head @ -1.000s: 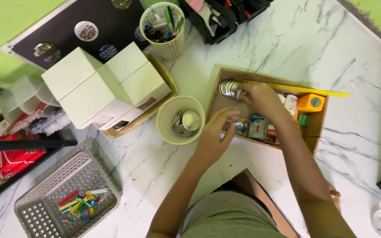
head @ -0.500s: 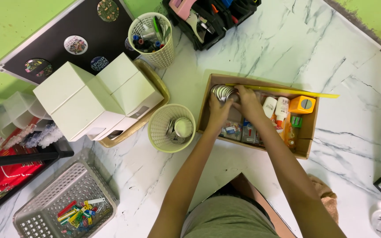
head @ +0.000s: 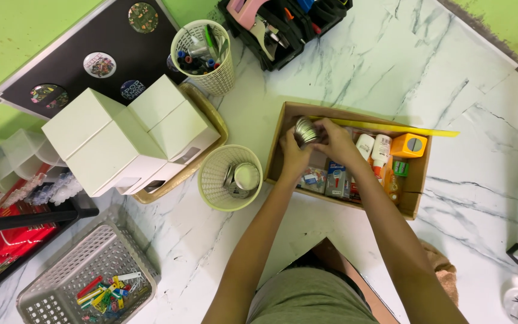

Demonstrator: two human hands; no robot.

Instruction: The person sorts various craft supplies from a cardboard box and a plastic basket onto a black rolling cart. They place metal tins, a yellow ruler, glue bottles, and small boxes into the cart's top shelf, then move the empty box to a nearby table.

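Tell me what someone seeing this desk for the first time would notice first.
Both hands meet over the left end of the open cardboard box: left hand and right hand close around a shiny round metal tin. Left of the box stands a pale round mesh basket holding more tins. Further left, white cube boxes sit stacked on a wooden tray.

both hands, left hand (head: pixel 293 157) and right hand (head: pixel 337 144), hold a round metal tin (head: pixel 304 129) inside the cardboard box (head: pixel 416 198).
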